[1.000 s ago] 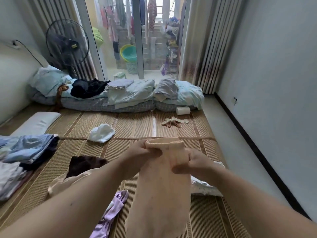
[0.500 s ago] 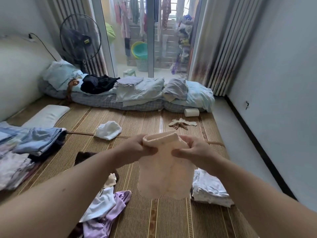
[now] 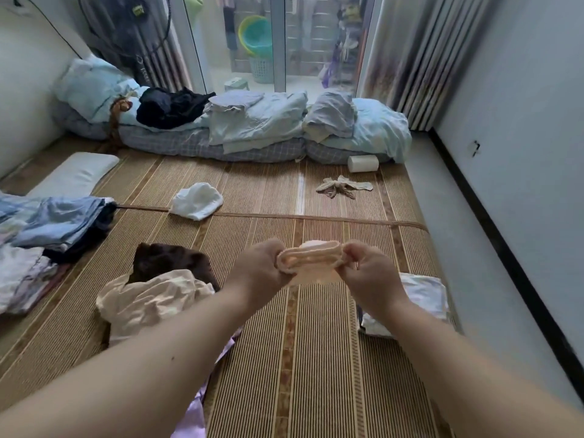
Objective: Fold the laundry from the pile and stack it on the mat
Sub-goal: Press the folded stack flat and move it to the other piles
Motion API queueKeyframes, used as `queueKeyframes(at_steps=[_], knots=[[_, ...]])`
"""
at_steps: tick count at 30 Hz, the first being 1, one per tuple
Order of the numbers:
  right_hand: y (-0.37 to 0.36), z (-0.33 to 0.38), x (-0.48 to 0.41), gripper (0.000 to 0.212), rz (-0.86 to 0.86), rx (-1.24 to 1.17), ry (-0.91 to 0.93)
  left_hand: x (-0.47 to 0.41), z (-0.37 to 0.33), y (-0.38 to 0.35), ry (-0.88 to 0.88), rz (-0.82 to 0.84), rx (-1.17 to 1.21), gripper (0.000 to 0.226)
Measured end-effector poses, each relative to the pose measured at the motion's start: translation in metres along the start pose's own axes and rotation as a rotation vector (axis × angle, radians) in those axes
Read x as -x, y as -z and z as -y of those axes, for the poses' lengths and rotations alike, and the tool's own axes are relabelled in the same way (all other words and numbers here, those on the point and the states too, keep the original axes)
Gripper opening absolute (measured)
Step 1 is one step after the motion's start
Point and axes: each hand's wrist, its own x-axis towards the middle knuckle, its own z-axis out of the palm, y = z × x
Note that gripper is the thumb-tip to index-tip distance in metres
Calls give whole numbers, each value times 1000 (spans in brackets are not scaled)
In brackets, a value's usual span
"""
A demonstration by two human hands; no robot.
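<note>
Head view: both arms out over the mat (image 3: pixel 319 358), a small peach cloth (image 3: pixel 311 259) held up between the hands.
Cloth: bunched into a short roll with layered edges showing on top; off the mat, in the air, above its bare middle strip.
Left hand (image 3: pixel 262 270): fingers curled shut on the cloth's left end, thumb side up.
Right hand (image 3: pixel 368 273): fingertips pinched on the right end; palm side hidden, so depth of grip unclear.
Landmark: the mat's dark cross seam (image 3: pixel 316 218), just beyond the hands.
Pile (image 3: pixel 151 298): cream and dark garments, nearer than the seam and left of the cloth; a purple piece (image 3: pixel 189 418) trailing toward the camera.
Folded whites (image 3: pixel 420 295): nearer than the seam, right of the cloth, partly behind the right wrist.
Blue stack (image 3: pixel 60 219): far left, level with the seam.
Step in hand, as judged: finishing the fold of the cloth before setting it down.
Doing it well: keep both ends level and taut; align the layered edges before the last fold; avoid letting the middle sag or twist.
Setting down, as advised: lower flat onto a stack or bare mat near the whites, clear of the pile; press once, release both ends together.
Risk: soft knit springs open if one end is dropped first.
</note>
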Motion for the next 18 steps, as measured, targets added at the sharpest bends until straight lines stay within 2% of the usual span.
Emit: queueKeyframes(at_steps=[3, 7, 10, 14, 16, 18], knots=[[-37, -51, 43, 13, 103, 136, -69, 30, 44, -54, 33, 129, -5, 18], [-91, -129, 97, 30, 224, 184, -179, 69, 104, -135, 67, 272, -27, 11], [-133, -185, 140, 16, 440, 207, -283, 104, 152, -193, 35, 419, -183, 4], [-165, -235, 182, 20, 743, 193, -296, 150, 204, -250, -61, 771, -271, 18], [-174, -250, 189, 12, 814, 162, -357, 160, 217, -263, -21, 893, -205, 17], [-182, -260, 188, 13, 812, 136, -409, 162, 223, -268, 80, 928, -102, 21]])
